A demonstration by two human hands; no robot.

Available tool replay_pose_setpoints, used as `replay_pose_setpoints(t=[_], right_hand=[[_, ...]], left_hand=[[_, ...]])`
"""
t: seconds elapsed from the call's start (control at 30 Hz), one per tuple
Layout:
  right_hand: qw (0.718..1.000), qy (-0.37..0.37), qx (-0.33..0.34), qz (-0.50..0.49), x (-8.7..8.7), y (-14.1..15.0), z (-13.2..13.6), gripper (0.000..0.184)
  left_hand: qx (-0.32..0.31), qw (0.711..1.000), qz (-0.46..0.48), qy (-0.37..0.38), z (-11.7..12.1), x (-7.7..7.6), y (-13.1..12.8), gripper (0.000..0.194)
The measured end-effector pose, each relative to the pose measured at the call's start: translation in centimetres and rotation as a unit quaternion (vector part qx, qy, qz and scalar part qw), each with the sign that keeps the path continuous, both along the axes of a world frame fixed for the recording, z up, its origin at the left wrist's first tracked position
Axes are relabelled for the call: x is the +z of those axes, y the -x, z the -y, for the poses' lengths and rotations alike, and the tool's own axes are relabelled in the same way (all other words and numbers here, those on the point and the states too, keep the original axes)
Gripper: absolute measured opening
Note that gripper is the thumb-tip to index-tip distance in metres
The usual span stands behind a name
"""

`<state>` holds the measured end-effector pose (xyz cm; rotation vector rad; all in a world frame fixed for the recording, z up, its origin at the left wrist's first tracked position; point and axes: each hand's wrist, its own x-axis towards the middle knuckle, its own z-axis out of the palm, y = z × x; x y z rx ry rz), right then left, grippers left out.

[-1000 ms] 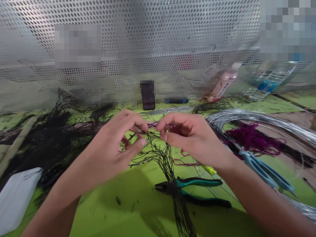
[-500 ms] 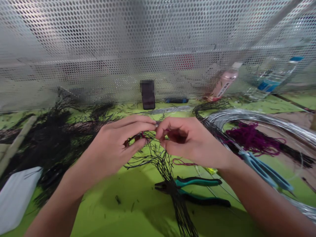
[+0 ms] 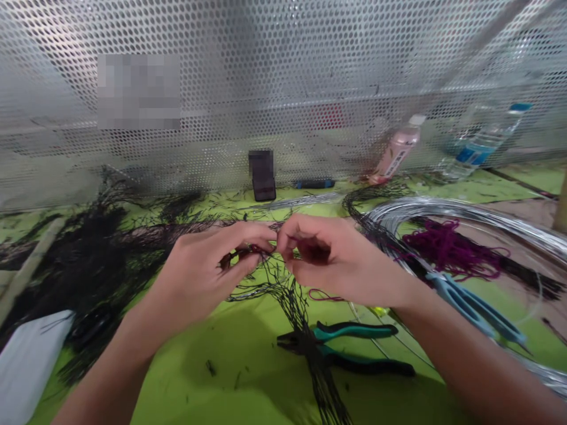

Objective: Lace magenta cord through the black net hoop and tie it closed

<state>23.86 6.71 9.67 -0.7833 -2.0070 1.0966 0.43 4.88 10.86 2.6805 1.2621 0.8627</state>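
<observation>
My left hand (image 3: 212, 268) and my right hand (image 3: 330, 257) meet fingertip to fingertip over the green table. Between the left thumb and fingers I pinch a bundle of black strands (image 3: 274, 277), which hangs down toward the table's front edge. My right fingers are curled and pressed together right beside the left fingertips; what they pinch is hidden. A loop of purple cord (image 3: 325, 295) shows under my right hand. Pliers with teal and black handles (image 3: 354, 330) lie below, their middle covered by the strands.
Tangled black strands (image 3: 80, 254) and a white flat object (image 3: 33, 366) lie left. At right are coiled silver wire (image 3: 443, 206), purple cord heap (image 3: 447, 248) and blue-handled scissors (image 3: 478, 310). A phone (image 3: 263, 180) and bottles (image 3: 396, 150) stand before the perforated metal screen (image 3: 283, 71).
My left fingers have drawn in closer to the thumb around the strands. The right hand stays nearly in place. The whole view has shifted slightly.
</observation>
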Motion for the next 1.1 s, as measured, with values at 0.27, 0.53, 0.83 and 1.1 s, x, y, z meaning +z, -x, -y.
replay_pose_setpoints(t=[0.27, 0.53, 0.83, 1.1], right_hand=[[0.997, -0.023, -0.019, 0.071, 0.1, 0.7, 0.4, 0.013], [0.971, -0.193, -0.114, 0.077, -0.6, 1.1, 1.0, 0.014], [0.86, -0.413, -0.276, 0.114, -3.2, 4.0, 3.1, 0.014], [0.79, -0.536, -0.269, 0.127, -4.4, 3.7, 2.6, 0.016]], left_hand=[[0.036, 0.999, 0.0, -0.021, -0.4, -0.4, -0.3, 0.028], [0.034, 0.999, 0.002, -0.007, -0.5, -0.2, -0.3, 0.026], [0.03, 0.999, -0.039, 0.013, 0.2, 0.6, -0.5, 0.026], [0.026, 0.998, -0.04, 0.034, 0.6, 0.9, -0.5, 0.027]])
